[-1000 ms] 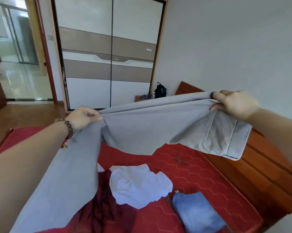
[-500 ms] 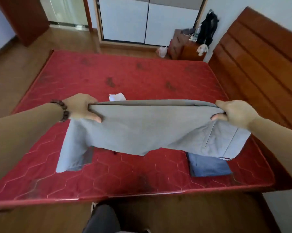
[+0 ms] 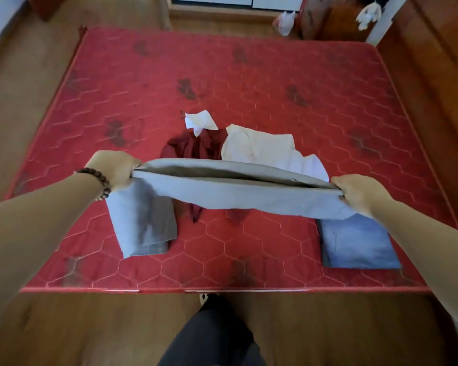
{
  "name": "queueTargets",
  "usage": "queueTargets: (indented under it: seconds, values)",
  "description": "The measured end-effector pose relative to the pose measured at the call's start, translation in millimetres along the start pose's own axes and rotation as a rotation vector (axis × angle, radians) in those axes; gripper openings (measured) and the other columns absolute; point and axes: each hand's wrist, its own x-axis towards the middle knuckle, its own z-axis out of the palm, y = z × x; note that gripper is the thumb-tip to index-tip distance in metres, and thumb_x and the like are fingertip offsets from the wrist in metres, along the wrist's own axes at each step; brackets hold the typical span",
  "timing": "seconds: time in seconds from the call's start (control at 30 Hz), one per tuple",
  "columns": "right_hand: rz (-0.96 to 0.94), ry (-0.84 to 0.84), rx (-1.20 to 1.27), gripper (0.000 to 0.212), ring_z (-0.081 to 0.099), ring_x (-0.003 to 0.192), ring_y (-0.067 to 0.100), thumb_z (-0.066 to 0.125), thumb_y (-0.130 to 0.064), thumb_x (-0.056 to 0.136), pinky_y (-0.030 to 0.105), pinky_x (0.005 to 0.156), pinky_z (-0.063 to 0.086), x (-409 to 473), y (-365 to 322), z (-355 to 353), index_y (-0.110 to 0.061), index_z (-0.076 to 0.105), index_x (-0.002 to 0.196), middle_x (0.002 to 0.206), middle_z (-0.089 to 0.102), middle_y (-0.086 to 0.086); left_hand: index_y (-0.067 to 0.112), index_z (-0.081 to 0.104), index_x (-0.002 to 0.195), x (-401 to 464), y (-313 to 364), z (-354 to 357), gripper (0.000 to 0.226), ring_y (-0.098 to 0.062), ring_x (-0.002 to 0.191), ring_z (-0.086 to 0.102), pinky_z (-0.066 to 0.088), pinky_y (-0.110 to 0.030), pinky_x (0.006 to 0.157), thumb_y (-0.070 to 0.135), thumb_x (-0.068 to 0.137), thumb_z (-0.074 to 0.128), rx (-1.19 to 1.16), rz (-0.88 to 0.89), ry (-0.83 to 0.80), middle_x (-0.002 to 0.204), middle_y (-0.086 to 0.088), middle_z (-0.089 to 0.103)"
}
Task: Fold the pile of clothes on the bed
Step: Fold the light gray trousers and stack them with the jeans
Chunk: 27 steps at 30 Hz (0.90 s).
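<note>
The left hand [image 3: 114,167] and the right hand [image 3: 359,192] each grip one end of the grey trousers [image 3: 230,191], fingers curled round the cloth, and hold them stretched above the near part of the mattress [image 3: 249,75]. The trouser legs hang down from the left hand and their end lies on the mattress near its front edge. A folded blue garment [image 3: 359,247] lies close to the front right corner. A white shirt [image 3: 264,149] and a dark red garment [image 3: 193,149] lie crumpled together near the middle, touching each other. A small white cloth [image 3: 200,120] lies just behind them.
</note>
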Motion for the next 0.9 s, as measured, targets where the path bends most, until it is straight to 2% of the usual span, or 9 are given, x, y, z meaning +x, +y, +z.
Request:
queueTargets:
  seconds: [0.2, 0.3, 0.4, 0.47, 0.53, 0.57, 0.67, 0.8, 0.9]
  values:
    - [-0.006, 0.239, -0.029, 0.019, 0.056, 0.058, 0.029, 0.067, -0.002, 0.069, 0.030, 0.048, 0.037, 43, 5, 9, -0.014, 0.059, 0.082, 0.069, 0.059, 0.004, 0.018, 0.065, 0.104, 34, -17, 20, 0.028, -0.029, 0.081, 0.059, 0.036, -0.030, 0.054, 0.007, 0.080, 0.054, 0.023, 0.031, 0.209, 0.083, -0.003, 0.056]
    - [-0.087, 0.392, -0.058, 0.029, 0.052, 0.043, 0.030, 0.071, 0.010, 0.045, 0.025, 0.047, 0.025, 55, -4, 35, -0.006, 0.061, 0.066, 0.054, 0.055, 0.009, 0.006, 0.065, 0.085, 36, -4, 63, 0.029, -0.032, 0.066, 0.059, 0.043, -0.033, 0.045, -0.006, 0.060, 0.071, -0.011, 0.082, 0.246, 0.071, -0.009, 0.055]
    - [-0.112, 0.443, -0.046, 0.011, 0.056, 0.049, 0.031, 0.051, -0.004, 0.062, 0.031, 0.046, 0.039, 69, -11, 104, -0.007, 0.061, 0.066, 0.055, 0.053, 0.009, 0.006, 0.064, 0.085, 31, 24, 131, 0.039, -0.031, 0.055, 0.056, 0.041, -0.031, 0.041, -0.006, 0.051, 0.078, -0.049, 0.106, 0.179, 0.065, -0.008, 0.051]
    - [-0.114, 0.376, -0.026, 0.017, 0.057, 0.052, 0.032, 0.042, -0.009, 0.065, 0.035, 0.045, 0.043, 71, -19, 164, -0.009, 0.059, 0.066, 0.056, 0.053, 0.008, 0.009, 0.063, 0.097, 24, 48, 184, 0.033, -0.031, 0.066, 0.061, 0.047, -0.036, 0.048, 0.003, 0.066, 0.073, -0.080, 0.089, 0.068, 0.075, -0.007, 0.056]
    - [-0.113, 0.239, -0.038, 0.010, 0.056, 0.050, 0.032, 0.059, -0.005, 0.059, 0.034, 0.041, 0.042, 62, -29, 216, -0.011, 0.059, 0.068, 0.056, 0.053, 0.006, 0.016, 0.055, 0.113, 13, 77, 228, 0.028, -0.028, 0.090, 0.062, 0.050, -0.037, 0.066, 0.011, 0.086, 0.054, -0.073, 0.046, -0.144, 0.097, -0.004, 0.060]
    - [-0.120, 0.151, -0.043, 0.021, 0.057, 0.050, 0.031, 0.068, -0.001, 0.054, 0.033, 0.040, 0.042, 55, -35, 239, -0.011, 0.061, 0.071, 0.057, 0.055, 0.006, 0.020, 0.050, 0.118, 6, 92, 244, 0.029, -0.025, 0.097, 0.060, 0.049, -0.037, 0.072, 0.013, 0.091, 0.045, -0.058, 0.033, -0.248, 0.105, -0.001, 0.059]
    - [-0.088, -0.032, -0.042, 0.038, 0.059, 0.055, 0.032, 0.074, 0.008, 0.046, 0.035, 0.046, 0.044, 23, -49, 287, -0.008, 0.066, 0.080, 0.061, 0.059, 0.009, 0.022, 0.044, 0.120, -16, 128, 277, 0.027, -0.022, 0.105, 0.058, 0.045, -0.035, 0.073, 0.013, 0.095, 0.038, -0.013, -0.009, -0.426, 0.114, 0.000, 0.059]
    - [0.012, -0.154, -0.083, 0.035, 0.061, 0.071, 0.031, 0.070, 0.006, 0.061, 0.036, 0.059, 0.047, -19, -58, 320, -0.010, 0.067, 0.092, 0.073, 0.064, 0.009, 0.019, 0.046, 0.116, -48, 150, 308, 0.026, -0.024, 0.106, 0.057, 0.048, -0.037, 0.081, 0.009, 0.094, 0.037, 0.004, -0.065, -0.480, 0.115, -0.004, 0.057]
    - [0.004, -0.248, -0.120, 0.036, 0.055, 0.106, 0.026, 0.050, -0.006, 0.085, 0.035, 0.085, 0.042, -38, -70, 329, -0.018, 0.052, 0.119, 0.112, 0.060, 0.005, 0.017, 0.041, 0.125, -69, 158, 332, 0.036, -0.028, 0.112, 0.052, 0.049, -0.042, 0.088, 0.006, 0.091, 0.038, -0.083, -0.120, -0.565, 0.119, -0.007, 0.050]
